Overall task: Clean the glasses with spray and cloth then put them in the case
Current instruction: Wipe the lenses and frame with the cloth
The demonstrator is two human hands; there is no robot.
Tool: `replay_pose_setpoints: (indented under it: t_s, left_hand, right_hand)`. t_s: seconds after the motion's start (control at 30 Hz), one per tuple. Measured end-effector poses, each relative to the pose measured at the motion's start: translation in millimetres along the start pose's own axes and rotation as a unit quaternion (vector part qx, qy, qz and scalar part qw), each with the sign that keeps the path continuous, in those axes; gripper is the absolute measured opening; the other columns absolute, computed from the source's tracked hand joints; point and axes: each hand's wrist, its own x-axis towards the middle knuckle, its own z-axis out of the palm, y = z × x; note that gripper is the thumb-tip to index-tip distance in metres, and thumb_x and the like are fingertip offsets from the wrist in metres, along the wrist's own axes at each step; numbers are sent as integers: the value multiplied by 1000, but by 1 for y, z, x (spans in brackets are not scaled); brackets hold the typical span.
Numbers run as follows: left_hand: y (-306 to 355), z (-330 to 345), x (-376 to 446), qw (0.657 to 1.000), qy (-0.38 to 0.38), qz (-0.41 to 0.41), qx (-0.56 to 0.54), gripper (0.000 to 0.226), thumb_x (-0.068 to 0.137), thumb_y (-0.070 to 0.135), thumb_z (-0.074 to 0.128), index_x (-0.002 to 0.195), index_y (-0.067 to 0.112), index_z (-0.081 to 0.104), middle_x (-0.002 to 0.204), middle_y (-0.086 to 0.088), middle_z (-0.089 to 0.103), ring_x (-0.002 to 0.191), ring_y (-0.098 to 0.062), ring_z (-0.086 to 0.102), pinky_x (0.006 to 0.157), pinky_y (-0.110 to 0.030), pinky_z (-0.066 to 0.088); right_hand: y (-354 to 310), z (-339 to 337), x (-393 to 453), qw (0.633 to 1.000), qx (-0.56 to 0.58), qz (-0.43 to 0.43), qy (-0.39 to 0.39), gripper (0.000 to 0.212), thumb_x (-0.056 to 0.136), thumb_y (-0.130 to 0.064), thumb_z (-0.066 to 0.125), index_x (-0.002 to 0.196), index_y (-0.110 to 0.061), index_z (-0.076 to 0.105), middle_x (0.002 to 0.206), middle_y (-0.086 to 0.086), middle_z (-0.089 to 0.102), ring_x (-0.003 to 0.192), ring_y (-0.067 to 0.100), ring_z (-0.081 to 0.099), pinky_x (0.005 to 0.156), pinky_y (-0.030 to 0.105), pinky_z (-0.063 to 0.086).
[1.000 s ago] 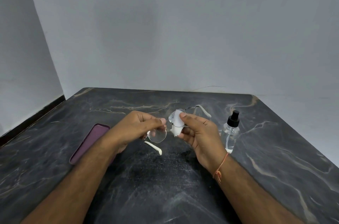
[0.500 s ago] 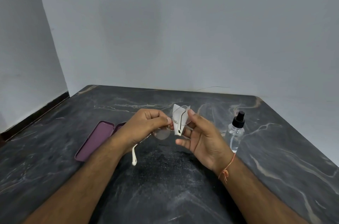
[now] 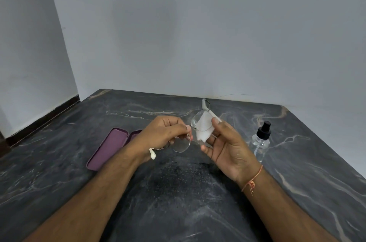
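Grey walls meet in a corner behind a dark marble table (image 3: pixel 178 202) streaked with pale veins. On the left side of the table lies an open purple case (image 3: pixel 111 147), its lining showing and nothing visible inside; its right half is hidden behind the left hand (image 3: pixel 164 132). On the right stands a clear spray bottle (image 3: pixel 260 142) with a black pump top, upright, just beyond the right hand (image 3: pixel 227 150) and apart from it.

Both hands are raised above the middle of the table. The left hand's fingers are pinched together on the glasses (image 3: pixel 186 138) near the bridge, one round lens hanging below the fingertips and a white-tipped arm poking out beside the wrist. The right hand's thumb and fingers are clamped on a white cloth (image 3: pixel 204 128) pressed against the other lens. An orange thread (image 3: pixel 252 179) circles the right wrist.
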Motion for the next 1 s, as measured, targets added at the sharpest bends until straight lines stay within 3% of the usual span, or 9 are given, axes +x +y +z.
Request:
replay_pose_setpoints:
  t_s: [0.13,0.3,0.4,0.5,0.63,0.8,0.9,1.0]
  left_hand:
    - [-2,3,0,999,-28,7,-15,26,78,52,76,75,27,82,95,-8,83,96,-30,64,67,-25,46]
    - [0,3,-1,998,-23,10,-50,29,78,45,78,80,16,79,91,-12,77,85,-23,59,68,-28,43]
    - [2,2,-2,998,-19,13,-59,17,88,29,74,75,18,78,87,-9,78,85,-19,63,66,-26,43]
    - [2,1,-3,998,-17,15,-59,19,90,27,71,76,17,78,87,-9,79,83,-17,64,66,-26,44]
    - [0,5,-2,998,-27,11,-47,20,87,33,72,77,17,78,87,-7,79,83,-21,62,66,-24,44]
    - [-1,4,-2,998,-37,18,-56,21,83,37,76,79,17,79,87,-5,79,81,-10,68,67,-23,46]
    - [-1,1,0,998,-12,15,-57,16,89,28,72,78,17,77,87,-7,79,83,-15,66,66,-23,44]
    - [-2,0,2,999,21,15,-23,19,89,29,73,70,25,75,87,-8,81,76,-12,64,62,-18,46]
  right_hand:
    - [0,0,-2,999,8,6,-42,59,79,-45,94,128,-18,78,129,13,76,109,28,73,72,36,63]
    - [1,-2,-2,995,1,44,-86,75,85,-53,87,144,-11,66,132,14,73,111,24,73,76,37,63]
    - [2,-3,-2,996,-22,37,-76,63,80,-54,91,128,-16,79,122,14,79,103,22,78,73,33,64]
    - [2,-5,0,999,-24,3,-31,59,66,-48,102,115,-21,84,117,14,80,95,22,79,67,31,63]
    - [1,-4,1,1000,-2,-12,-19,59,69,-43,102,120,-24,80,124,13,77,103,25,74,69,34,62]
    - [1,-4,0,997,-5,28,-73,65,83,-51,90,135,-16,74,130,17,75,109,27,75,74,35,62]
    - [2,-4,1,997,-27,25,-65,57,83,-54,88,126,-17,80,119,15,79,98,22,77,70,32,62]
    - [2,-5,4,999,-50,2,15,48,72,-49,97,107,-19,86,102,12,81,80,18,76,57,26,59]
